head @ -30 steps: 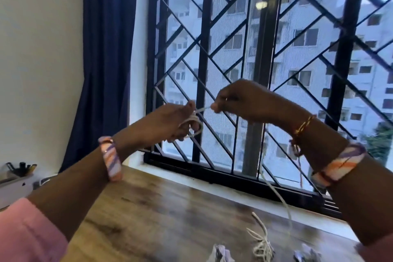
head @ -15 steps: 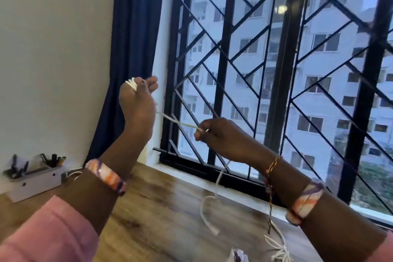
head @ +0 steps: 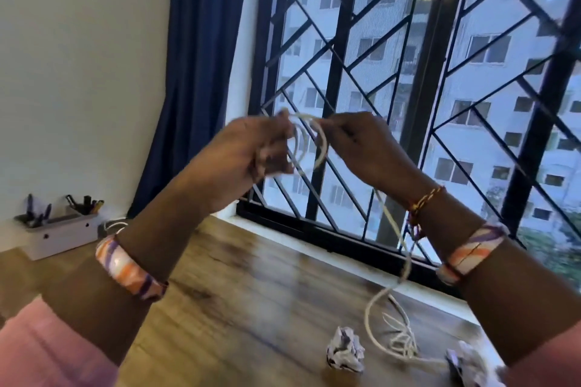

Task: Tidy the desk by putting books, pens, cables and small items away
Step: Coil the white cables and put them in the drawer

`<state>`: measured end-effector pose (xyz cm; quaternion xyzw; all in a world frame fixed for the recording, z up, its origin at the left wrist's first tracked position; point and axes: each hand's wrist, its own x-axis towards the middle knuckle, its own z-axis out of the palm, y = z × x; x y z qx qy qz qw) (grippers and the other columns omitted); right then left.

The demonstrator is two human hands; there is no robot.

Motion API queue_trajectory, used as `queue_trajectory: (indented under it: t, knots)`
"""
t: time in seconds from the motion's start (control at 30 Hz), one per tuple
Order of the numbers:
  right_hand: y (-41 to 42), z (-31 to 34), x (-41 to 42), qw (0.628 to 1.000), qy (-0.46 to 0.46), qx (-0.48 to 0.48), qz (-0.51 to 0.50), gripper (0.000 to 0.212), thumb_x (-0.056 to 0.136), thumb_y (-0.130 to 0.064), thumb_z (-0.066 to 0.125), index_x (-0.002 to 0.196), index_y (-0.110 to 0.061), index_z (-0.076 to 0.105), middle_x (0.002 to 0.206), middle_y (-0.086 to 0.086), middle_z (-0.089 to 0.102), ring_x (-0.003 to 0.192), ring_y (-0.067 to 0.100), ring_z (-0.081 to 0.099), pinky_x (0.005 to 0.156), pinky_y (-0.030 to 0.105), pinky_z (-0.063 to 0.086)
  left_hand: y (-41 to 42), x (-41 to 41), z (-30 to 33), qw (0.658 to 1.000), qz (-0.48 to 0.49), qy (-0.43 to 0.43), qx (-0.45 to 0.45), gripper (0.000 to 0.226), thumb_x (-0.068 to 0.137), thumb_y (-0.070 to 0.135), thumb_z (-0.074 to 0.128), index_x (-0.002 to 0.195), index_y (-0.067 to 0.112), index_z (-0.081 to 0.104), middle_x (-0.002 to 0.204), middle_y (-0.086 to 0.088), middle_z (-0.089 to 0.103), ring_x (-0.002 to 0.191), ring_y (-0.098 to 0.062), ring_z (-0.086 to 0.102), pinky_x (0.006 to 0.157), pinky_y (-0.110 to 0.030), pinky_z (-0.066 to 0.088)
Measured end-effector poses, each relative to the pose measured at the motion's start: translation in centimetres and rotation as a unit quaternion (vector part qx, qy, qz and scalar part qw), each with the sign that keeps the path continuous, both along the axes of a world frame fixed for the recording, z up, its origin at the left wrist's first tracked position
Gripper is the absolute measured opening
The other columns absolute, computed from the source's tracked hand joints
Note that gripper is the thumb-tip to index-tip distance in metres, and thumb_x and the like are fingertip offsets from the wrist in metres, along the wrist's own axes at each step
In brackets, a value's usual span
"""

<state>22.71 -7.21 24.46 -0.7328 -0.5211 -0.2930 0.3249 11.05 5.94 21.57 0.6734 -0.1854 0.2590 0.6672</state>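
Both hands are up in front of the black window grille. The left hand grips loops of thin white cable, while the right hand pinches the strand beside them. The cable's tail drops to a tangle on the brown wooden desk, between two crumpled paper balls. A white pen holder sits far left by the wall, beside the blue curtain.
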Motion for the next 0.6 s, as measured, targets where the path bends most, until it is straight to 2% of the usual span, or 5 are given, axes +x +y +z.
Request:
queue_trajectory:
  t: [0.13,0.23,0.37,0.47,0.6]
  knots:
    - [-0.4,-1.6,-2.7,0.987,0.12,-0.109,0.02,0.015,0.095,-0.024,0.047,0.094,-0.019,0.061,0.062,-0.008,0.053,0.044,0.0,0.044,0.044,0.017,0.035,-0.7,0.4,1.0,0.962,-0.054,-0.1,-0.25,0.035,0.098,0.03,0.033,0.077,0.01,0.052,0.05,0.008,0.049,0.043,-0.003,0.047,0.062,-0.019,0.053]
    - [-1.6,-2.7,-4.1,0.95,0.226,-0.216,0.026,0.008,0.094,-0.019,0.05,0.1,-0.019,0.056,0.059,-0.003,0.055,0.037,0.0,0.042,0.036,0.014,0.034,-1.2,0.7,1.7,0.941,0.085,-0.139,-0.297,0.027,0.101,0.021,0.033,0.082,0.012,0.05,0.058,0.007,0.059,0.055,-0.003,0.056,0.072,-0.022,0.054]
    - [-4.6,-2.7,-5.6,0.965,0.17,-0.195,0.036,0.015,0.094,-0.022,0.048,0.088,-0.024,0.062,0.065,-0.004,0.056,0.05,0.005,0.049,0.05,0.02,0.039,-2.3,0.3,0.3,0.846,0.498,-0.162,0.104,0.019,0.099,0.019,0.031,0.1,0.006,0.045,0.072,0.002,0.06,0.063,0.001,0.06,0.067,-0.019,0.051]
    - [-7.9,-1.8,-6.4,0.989,0.09,-0.11,0.033,0.023,0.093,-0.024,0.049,0.075,-0.031,0.061,0.058,-0.007,0.053,0.048,0.008,0.046,0.05,0.023,0.036,-4.2,-1.0,-1.6,0.721,0.542,-0.049,0.43,0.025,0.098,0.024,0.032,0.109,0.006,0.045,0.078,-0.009,0.062,0.068,-0.027,0.062,0.06,-0.036,0.05]
    - [-12.8,-1.1,-6.9,0.999,0.032,-0.012,-0.011,0.017,0.089,-0.033,0.05,0.079,-0.033,0.063,0.059,-0.012,0.054,0.061,0.012,0.055,0.06,0.034,0.048,-9.4,-4.7,-1.5,0.939,0.16,0.104,0.287,0.033,0.099,0.027,0.036,0.08,0.01,0.057,0.058,0.003,0.055,0.053,-0.014,0.051,0.058,-0.029,0.042]
